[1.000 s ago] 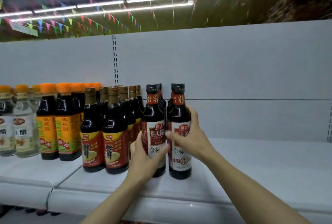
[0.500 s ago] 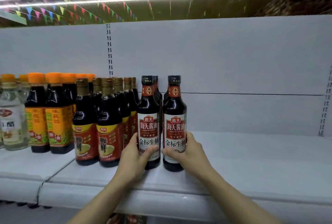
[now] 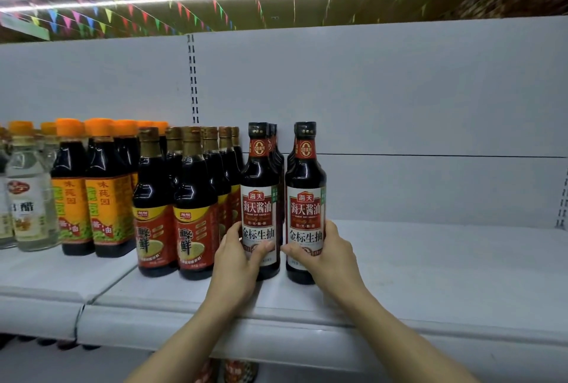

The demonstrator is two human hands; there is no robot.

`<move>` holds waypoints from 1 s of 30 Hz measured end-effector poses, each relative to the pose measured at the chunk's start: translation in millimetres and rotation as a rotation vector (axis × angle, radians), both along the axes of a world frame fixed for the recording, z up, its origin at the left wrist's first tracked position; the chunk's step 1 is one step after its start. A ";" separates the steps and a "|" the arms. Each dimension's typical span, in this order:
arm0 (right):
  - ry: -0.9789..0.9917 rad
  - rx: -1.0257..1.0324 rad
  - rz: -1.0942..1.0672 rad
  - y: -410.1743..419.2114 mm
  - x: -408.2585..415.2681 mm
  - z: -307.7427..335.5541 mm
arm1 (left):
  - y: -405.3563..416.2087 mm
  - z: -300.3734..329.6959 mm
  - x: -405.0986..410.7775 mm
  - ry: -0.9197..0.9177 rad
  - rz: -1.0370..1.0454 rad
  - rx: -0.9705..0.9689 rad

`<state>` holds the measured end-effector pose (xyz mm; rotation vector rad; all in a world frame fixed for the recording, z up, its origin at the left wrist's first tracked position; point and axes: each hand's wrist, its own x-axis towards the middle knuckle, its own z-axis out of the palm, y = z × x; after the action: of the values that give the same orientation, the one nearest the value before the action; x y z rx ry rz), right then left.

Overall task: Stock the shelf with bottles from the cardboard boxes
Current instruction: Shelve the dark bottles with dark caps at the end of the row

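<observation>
Two dark soy sauce bottles with black caps and red-and-white labels stand upright at the front of the white shelf (image 3: 430, 275). My left hand (image 3: 238, 259) grips the lower part of the left bottle (image 3: 259, 198). My right hand (image 3: 329, 256) grips the lower part of the right bottle (image 3: 305, 198). Both labels face me. More bottles of the same kind stand in rows right behind these two. No cardboard box is in view.
Left of them stand brown-capped soy bottles with red labels (image 3: 193, 216), then orange-capped bottles (image 3: 104, 198) and clear vinegar bottles (image 3: 27, 204). The shelf to the right of my right hand is bare up to the grey back panel (image 3: 399, 99).
Both hands slid down from the bottles' middles to their lower parts, and the labels have turned to face me. The two bottles stand a little further apart.
</observation>
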<state>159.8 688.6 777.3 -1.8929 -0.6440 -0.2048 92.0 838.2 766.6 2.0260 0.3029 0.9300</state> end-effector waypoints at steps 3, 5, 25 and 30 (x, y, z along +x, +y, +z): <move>0.009 0.021 0.004 1.4 3.1 -1.4 | 0.2 1.1 1.5 0.014 -0.005 -0.013; 0.018 0.031 0.002 3.5 5.7 -1.6 | 0.0 2.9 3.0 0.026 -0.006 -0.020; 0.038 -0.067 -0.052 6.8 7.5 1.8 | -0.6 7.7 2.3 0.076 0.004 -0.021; 0.072 -0.154 -0.066 3.8 0.4 10.4 | -7.4 15.6 -5.7 0.149 0.024 0.028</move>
<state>160.3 692.4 787.7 -2.0620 -0.5628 -0.1320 86.2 830.8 782.2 2.1257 0.3985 0.8031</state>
